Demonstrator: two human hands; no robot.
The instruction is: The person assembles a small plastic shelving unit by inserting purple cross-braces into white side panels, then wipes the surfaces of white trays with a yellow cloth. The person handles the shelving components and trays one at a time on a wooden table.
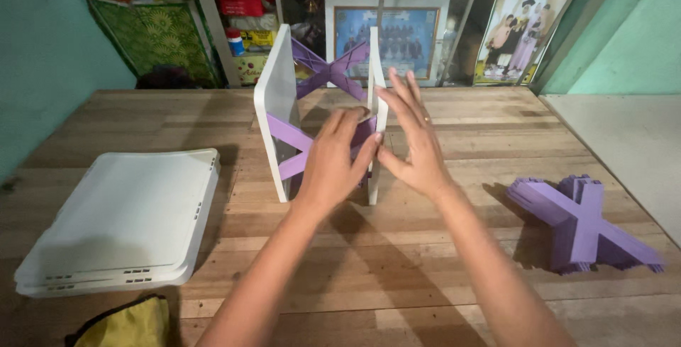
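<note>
Nearest you: a yellow cloth (126, 322) at the lower left edge of the wooden desk (454, 276).

Left of your arms: a stack of white panels (120, 223) lying flat, long axis running away from you.

Right of your arms: a pile of purple X-shaped braces (583, 225) lying flat, well apart from your hands.

Your left hand (333, 162): forearm reaching forward from the bottom centre, back of the hand toward you, fingers (347, 128) held close together and laid flat against the purple cross brace (294, 150) and the near edge of the right white panel (377, 106). Whether they actually grip anything you cannot tell.

Your right hand (415, 145): forearm coming in from the lower right, palm turned left toward that panel, fingers spread and pointing up, thumb tip meeting the left hand beside the panel's lower edge. It holds nothing.

The assembly, mid-desk: two white panels standing upright on edge, long axis vertical, faces turned left and right, the left white panel (275, 98) parallel to the other. Purple X braces span the gap, one low and near, a rear purple brace (328, 70) higher and farther back.

Beyond the desk: a framed group photograph (397, 35) and a leaning framed picture (521, 31).
</note>
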